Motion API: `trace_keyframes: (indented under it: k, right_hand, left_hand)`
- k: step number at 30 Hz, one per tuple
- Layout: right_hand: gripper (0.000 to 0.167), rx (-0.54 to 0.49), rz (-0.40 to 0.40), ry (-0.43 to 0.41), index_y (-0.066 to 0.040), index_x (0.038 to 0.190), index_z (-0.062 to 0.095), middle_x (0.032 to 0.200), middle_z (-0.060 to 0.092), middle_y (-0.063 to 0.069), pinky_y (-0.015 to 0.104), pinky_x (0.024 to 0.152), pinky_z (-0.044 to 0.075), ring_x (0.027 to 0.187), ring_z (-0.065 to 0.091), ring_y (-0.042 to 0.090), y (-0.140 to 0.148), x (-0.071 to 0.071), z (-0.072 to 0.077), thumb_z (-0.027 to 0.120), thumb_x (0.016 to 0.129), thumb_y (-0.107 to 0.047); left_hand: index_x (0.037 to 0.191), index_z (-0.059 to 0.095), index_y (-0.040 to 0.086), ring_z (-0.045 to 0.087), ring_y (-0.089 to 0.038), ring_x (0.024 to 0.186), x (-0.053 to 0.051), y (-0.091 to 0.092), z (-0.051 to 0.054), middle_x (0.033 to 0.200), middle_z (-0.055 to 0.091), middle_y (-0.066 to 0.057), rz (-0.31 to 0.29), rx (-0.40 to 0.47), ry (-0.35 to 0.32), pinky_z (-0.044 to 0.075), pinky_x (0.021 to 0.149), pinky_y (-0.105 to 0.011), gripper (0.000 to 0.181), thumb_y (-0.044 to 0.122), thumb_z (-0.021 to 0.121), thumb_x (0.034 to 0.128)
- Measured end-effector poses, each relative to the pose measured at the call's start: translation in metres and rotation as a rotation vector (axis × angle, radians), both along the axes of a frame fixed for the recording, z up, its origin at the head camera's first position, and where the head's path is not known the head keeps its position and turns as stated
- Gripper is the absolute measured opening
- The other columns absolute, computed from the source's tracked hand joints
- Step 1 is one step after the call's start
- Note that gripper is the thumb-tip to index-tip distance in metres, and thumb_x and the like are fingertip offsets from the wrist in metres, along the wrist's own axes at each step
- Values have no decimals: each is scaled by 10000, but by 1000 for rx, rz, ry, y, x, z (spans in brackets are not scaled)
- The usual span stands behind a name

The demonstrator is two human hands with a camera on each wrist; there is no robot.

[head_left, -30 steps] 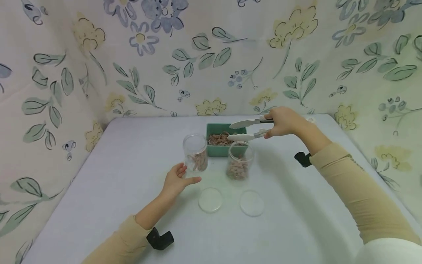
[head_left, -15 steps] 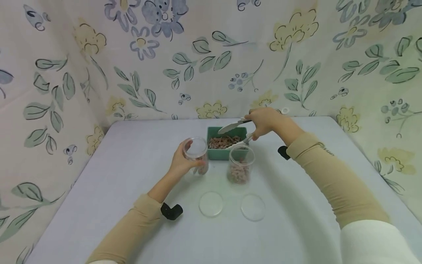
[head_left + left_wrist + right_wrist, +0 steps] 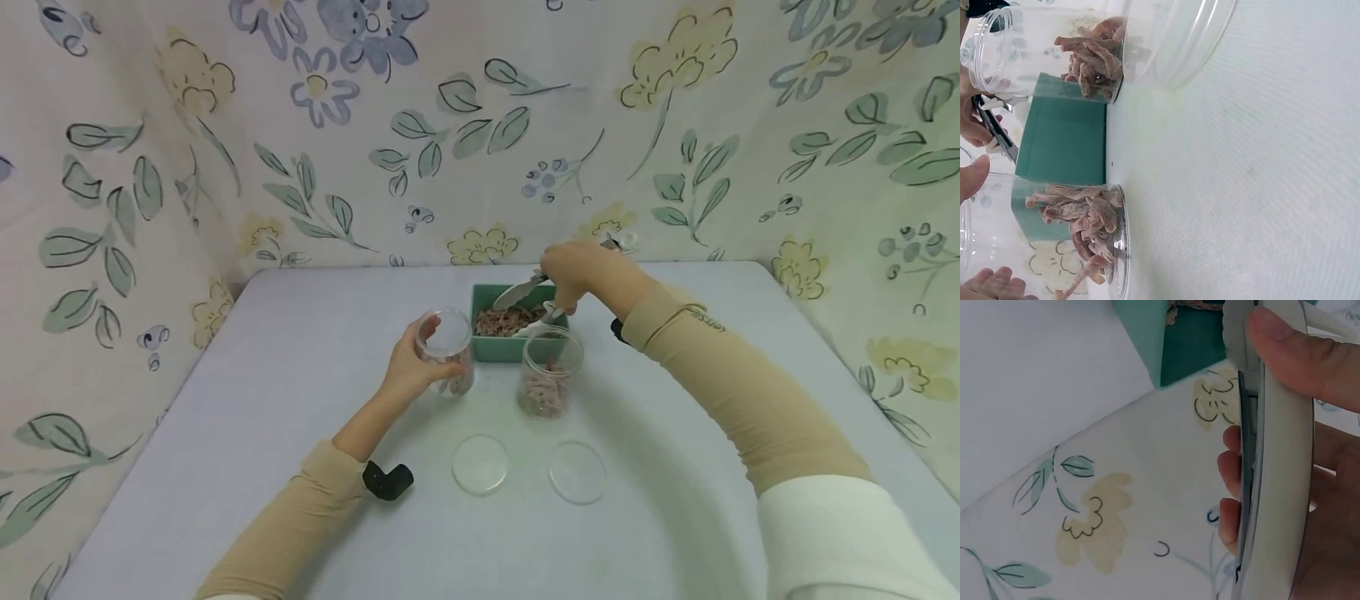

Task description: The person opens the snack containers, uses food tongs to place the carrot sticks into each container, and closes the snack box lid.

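Observation:
My left hand [image 3: 407,365] grips a clear plastic jar [image 3: 447,335], thumb in front and fingers round the far side. Reddish-brown dried meat strips [image 3: 1088,219] lie at its bottom. In my right hand [image 3: 579,271] is a pair of tongs [image 3: 521,292], their arms spread. The tong tips reach into a green box [image 3: 498,351] that holds more meat strips [image 3: 504,320]; the lower tip is partly hidden by the strips and box wall. Just in front of the box stands a second clear jar [image 3: 551,367], with strips inside.
Two clear round lids lie on the white table [image 3: 315,350] in front of the jars: a left lid [image 3: 481,464] and a right lid [image 3: 577,472]. A flowered curtain [image 3: 420,183] hangs behind and beside the table.
My left hand has moved up from beside the left jar and taken hold of it. My right hand has shifted left, bringing the tongs down into the green box.

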State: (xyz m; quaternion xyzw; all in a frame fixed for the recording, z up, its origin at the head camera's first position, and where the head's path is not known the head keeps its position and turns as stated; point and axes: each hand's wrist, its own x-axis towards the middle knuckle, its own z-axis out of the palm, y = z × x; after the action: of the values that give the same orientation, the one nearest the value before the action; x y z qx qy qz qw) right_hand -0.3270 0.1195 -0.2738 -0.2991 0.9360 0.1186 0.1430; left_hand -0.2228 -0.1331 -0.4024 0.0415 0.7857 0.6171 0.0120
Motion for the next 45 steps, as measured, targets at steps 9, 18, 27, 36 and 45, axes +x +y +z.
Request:
trace_keyframes:
  k: [9, 18, 27, 36, 45]
  right_hand:
    - [325, 61, -40, -57, -15, 1039, 651, 1021, 632, 122, 385, 701, 516, 847, 581, 257, -13, -2, 1, 781, 752, -94]
    - [408, -47, -66, -90, 32, 1088, 636, 1054, 641, 142, 441, 750, 540, 885, 610, 291, 13, 3, -16, 775, 762, -170]
    - [380, -140, 24, 8, 42, 1020, 687, 967, 692, 125, 447, 764, 547, 850, 633, 283, 35, 11, -32, 758, 742, -207]
    - [256, -272, 154, 147, -21, 864, 726, 768, 626, 47, 368, 542, 472, 601, 476, 174, 50, 19, -47, 708, 691, -209]
    - [248, -339, 137, 156, -5, 879, 726, 712, 579, 28, 349, 522, 434, 572, 451, 160, 55, 23, -50, 690, 711, -184]
  left_hand:
    - [1488, 312, 29, 307, -303, 1410, -1, 1, -2, 1519, 368, -155, 0, 11, 10, 245, 1151, -470, 922, 0, 834, 730]
    - [1489, 306, 21, 292, -290, 1419, 2, -1, 1, 1525, 359, -149, 8, 12, 9, 240, 1157, -439, 909, -24, 819, 739]
    - [1489, 315, 43, 279, -278, 1428, 1, 1, 0, 1533, 352, -132, 7, -3, 4, 217, 1167, -432, 901, 7, 825, 747]
    - [1487, 314, 34, 279, -281, 1428, 1, 0, 0, 1532, 352, -140, 5, -3, 12, 224, 1165, -432, 893, 1, 821, 752]
    - [1499, 298, 48, 290, -272, 1422, 3, 2, 1, 1526, 364, -134, 17, -7, 5, 214, 1169, -413, 931, -7, 829, 737]
